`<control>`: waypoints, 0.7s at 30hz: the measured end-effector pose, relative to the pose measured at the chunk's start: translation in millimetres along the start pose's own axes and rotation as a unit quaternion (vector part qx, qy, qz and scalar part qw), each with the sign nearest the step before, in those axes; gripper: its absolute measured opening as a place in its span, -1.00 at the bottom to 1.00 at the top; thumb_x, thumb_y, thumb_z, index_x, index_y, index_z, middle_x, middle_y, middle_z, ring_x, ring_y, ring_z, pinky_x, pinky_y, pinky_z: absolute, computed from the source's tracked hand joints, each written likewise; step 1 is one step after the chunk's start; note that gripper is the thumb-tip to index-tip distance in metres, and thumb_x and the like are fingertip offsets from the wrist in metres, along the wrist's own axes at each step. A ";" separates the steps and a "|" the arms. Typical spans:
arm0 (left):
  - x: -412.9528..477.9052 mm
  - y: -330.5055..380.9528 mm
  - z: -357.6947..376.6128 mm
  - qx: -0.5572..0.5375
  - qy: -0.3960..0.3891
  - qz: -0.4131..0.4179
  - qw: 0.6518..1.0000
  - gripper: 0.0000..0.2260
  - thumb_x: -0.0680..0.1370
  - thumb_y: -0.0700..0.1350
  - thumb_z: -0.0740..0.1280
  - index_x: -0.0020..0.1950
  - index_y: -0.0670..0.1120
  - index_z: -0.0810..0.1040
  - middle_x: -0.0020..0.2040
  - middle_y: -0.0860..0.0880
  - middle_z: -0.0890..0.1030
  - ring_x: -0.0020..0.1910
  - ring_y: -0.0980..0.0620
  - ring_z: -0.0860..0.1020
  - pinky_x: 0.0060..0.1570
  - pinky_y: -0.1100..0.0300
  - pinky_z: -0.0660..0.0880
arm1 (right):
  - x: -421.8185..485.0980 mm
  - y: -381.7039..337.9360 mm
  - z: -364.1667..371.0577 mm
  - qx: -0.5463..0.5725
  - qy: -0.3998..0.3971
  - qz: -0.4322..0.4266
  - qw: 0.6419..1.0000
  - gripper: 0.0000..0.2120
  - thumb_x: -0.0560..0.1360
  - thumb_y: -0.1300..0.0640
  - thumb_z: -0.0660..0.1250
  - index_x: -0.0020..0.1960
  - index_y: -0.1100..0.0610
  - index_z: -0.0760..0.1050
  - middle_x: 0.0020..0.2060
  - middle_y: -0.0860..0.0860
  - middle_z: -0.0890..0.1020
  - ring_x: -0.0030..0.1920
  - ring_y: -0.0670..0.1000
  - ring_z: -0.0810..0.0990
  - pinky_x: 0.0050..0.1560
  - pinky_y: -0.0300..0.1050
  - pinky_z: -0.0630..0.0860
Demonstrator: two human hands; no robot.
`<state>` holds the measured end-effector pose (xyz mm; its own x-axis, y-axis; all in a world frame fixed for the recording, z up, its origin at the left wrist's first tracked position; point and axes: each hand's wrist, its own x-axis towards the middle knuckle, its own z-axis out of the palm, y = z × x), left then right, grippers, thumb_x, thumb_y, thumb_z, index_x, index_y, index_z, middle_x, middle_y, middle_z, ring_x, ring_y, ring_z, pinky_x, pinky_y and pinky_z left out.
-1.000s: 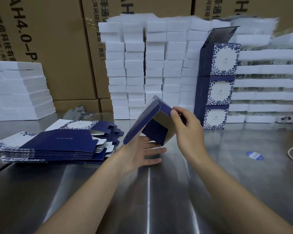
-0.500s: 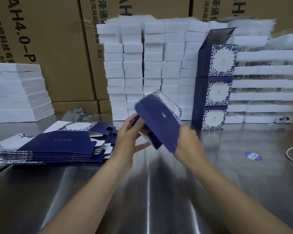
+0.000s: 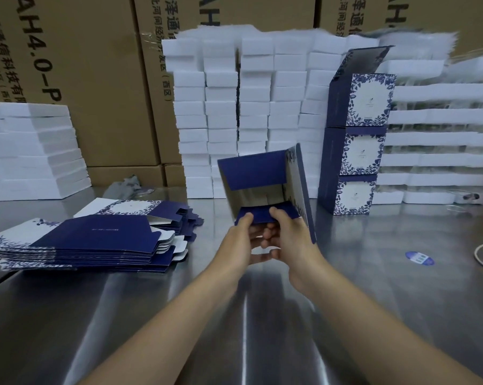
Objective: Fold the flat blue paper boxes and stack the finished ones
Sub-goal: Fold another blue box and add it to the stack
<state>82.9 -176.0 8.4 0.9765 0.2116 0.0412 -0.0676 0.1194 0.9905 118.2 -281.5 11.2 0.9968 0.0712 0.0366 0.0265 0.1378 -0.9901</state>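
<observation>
– Pinching the bottom flap (image 3: 265,213) with left hand (image 3: 239,237) and right hand (image 3: 289,236); the half-folded blue box (image 3: 258,173) hangs above the steel table (image 3: 373,287).
– Handling?
– Light, thin card; I take it near creases, it dents.

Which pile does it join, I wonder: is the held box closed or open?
Open: the box shows its pale inside, one flap up, while the left hand and right hand pinch the lower flap.
</observation>
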 end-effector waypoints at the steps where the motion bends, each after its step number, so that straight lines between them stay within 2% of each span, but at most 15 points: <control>1: 1.7 -1.5 0.7 0.002 0.011 0.005 1.000 -0.59 0.77 -0.01 0.09 0.07 -0.09 0.72 -0.09 -0.04 0.78 -0.15 0.13 0.73 -0.04 0.01 0.73 | -1.4 -0.5 0.7 0.004 0.000 0.001 1.000 -0.66 0.67 -0.05 0.31 -0.17 0.14 0.56 -0.40 0.03 0.57 -0.46 -0.06 0.55 -0.40 -0.19 0.46; 3: 1.3 -2.4 0.9 0.009 0.019 0.011 1.000 -0.57 0.77 -0.06 0.07 -0.03 -0.08 0.70 -0.18 0.01 0.77 -0.23 0.17 0.72 -0.22 0.14 0.70 | -5.4 -2.3 1.6 0.007 -0.008 0.008 1.000 -0.65 0.65 -0.06 0.33 -0.22 0.12 0.55 -0.41 0.03 0.57 -0.46 -0.04 0.55 -0.37 -0.18 0.46; 5: 3.1 -3.8 0.4 0.025 0.025 0.012 0.999 -0.57 0.75 -0.06 0.08 -0.12 -0.12 0.67 -0.25 0.01 0.74 -0.30 0.14 0.69 -0.30 0.22 0.64 | -9.2 -2.7 4.0 0.005 -0.033 0.013 0.999 -0.64 0.63 -0.05 0.33 -0.27 0.12 0.54 -0.42 0.03 0.59 -0.45 -0.03 0.56 -0.30 -0.12 0.47; 8: 2.9 -3.3 -0.5 0.029 0.029 0.015 0.999 -0.52 0.73 0.00 0.11 -0.25 -0.07 0.68 -0.28 -0.08 0.66 -0.36 0.11 0.63 -0.29 0.22 0.63 | -13.7 -1.7 9.1 0.035 -0.055 0.011 0.998 -0.65 0.65 0.07 0.31 -0.30 0.15 0.53 -0.42 0.07 0.57 -0.46 -0.02 0.52 -0.28 -0.08 0.52; 10: 3.3 -3.6 0.8 0.006 0.028 0.016 0.999 -0.46 0.73 0.02 0.14 -0.38 -0.02 0.66 -0.36 -0.05 0.60 -0.41 0.11 0.58 -0.24 0.15 0.65 | -14.8 -1.4 10.3 0.044 -0.062 0.005 0.997 -0.65 0.66 0.10 0.28 -0.29 0.15 0.51 -0.43 0.06 0.54 -0.46 -0.03 0.49 -0.31 -0.11 0.54; 12: 3.2 -4.0 2.9 -0.006 0.030 0.010 0.999 -0.48 0.72 0.01 0.16 -0.41 -0.01 0.61 -0.40 -0.03 0.53 -0.42 0.09 0.52 -0.14 0.07 0.64 | -15.8 -2.5 9.8 0.043 -0.070 0.008 0.997 -0.66 0.64 0.10 0.28 -0.30 0.14 0.50 -0.44 0.05 0.52 -0.46 -0.03 0.47 -0.37 -0.15 0.53; 14: 3.0 -5.2 3.5 0.002 0.035 0.016 0.999 -0.51 0.71 -0.02 0.14 -0.38 -0.02 0.60 -0.40 -0.02 0.55 -0.40 0.07 0.53 -0.19 0.10 0.64 | -15.9 -4.4 8.4 0.019 -0.074 0.020 0.997 -0.67 0.61 0.07 0.32 -0.32 0.11 0.51 -0.43 0.04 0.53 -0.47 -0.04 0.48 -0.40 -0.19 0.48; 16: 3.2 -6.1 0.7 -0.004 0.028 0.023 0.999 -0.45 0.73 -0.04 0.10 -0.35 -0.03 0.71 -0.34 0.01 0.67 -0.33 0.10 0.65 -0.24 0.16 0.66 | -14.7 -5.2 5.9 0.001 -0.057 0.031 0.998 -0.64 0.59 -0.02 0.36 -0.35 0.04 0.50 -0.43 -0.01 0.53 -0.47 -0.06 0.49 -0.39 -0.20 0.42; 19: 2.5 -2.0 -1.8 -0.023 0.028 0.026 0.999 -0.46 0.76 0.02 0.05 -0.11 0.00 0.79 -0.07 0.03 0.79 -0.05 0.09 0.76 -0.10 0.05 0.68 | -8.9 -4.8 0.0 0.032 0.008 0.040 0.999 -0.63 0.63 -0.10 0.31 -0.31 0.01 0.49 -0.47 -0.07 0.50 -0.48 -0.09 0.46 -0.31 -0.14 0.37; 21: 3.2 -1.2 -2.6 -0.021 0.040 0.017 0.999 -0.50 0.77 0.09 0.01 0.06 -0.01 0.74 -0.01 0.02 0.79 -0.02 0.06 0.76 -0.04 0.00 0.65 | -6.2 -3.5 -1.7 0.023 0.026 0.040 0.999 -0.64 0.67 -0.07 0.26 -0.28 0.02 0.48 -0.50 -0.09 0.48 -0.45 -0.07 0.44 -0.25 -0.10 0.36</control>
<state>85.7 -172.9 6.9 0.9538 0.2938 0.0630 -0.1115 0.1514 0.9822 112.1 -284.1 14.2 0.9982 0.0325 -0.0509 -0.0559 0.1794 -0.9822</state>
